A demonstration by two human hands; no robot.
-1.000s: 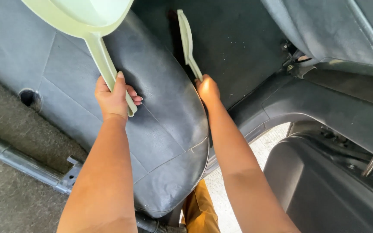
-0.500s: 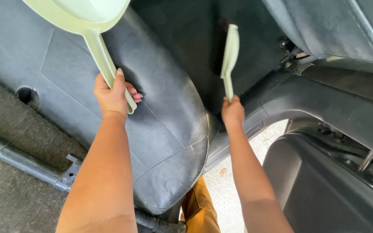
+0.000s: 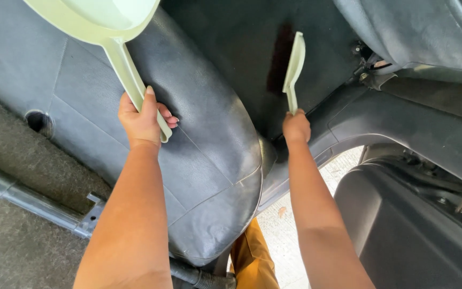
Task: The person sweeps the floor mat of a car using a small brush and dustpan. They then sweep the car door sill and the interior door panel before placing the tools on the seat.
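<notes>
Left hand (image 3: 144, 119), left of centre, is wrapped tight round the long handle of a pale green dustpan (image 3: 98, 16), thumb laid up along the shaft. The pan itself sits at the top left of the frame, wide and shallow, its upper part cut off by the edge; the handle runs down and to the right, poking out just below the fist.

Right hand (image 3: 297, 127), a little right of centre, is closed round the short handle of a matching pale green brush (image 3: 294, 65). The brush stands nearly upright above the fist, thin edge toward the camera, so the bristles cannot be made out.

Between the two arms bulges a dark grey leather car seat (image 3: 204, 160), creased and stitched, filling the middle and running down to the lower centre. The left hand hovers over its surface. Behind the brush lies dark floor carpet (image 3: 231, 48) with a darker reddish patch beside the brush head.

Lower left, a grey carpeted floor (image 3: 22, 176) and a metal seat rail (image 3: 33, 200) crossing diagonally. Right side, dark plastic door trim (image 3: 402, 230), and pale ground (image 3: 284, 235) showing through the gap at bottom centre, beside mustard-coloured trousers (image 3: 249, 257).
</notes>
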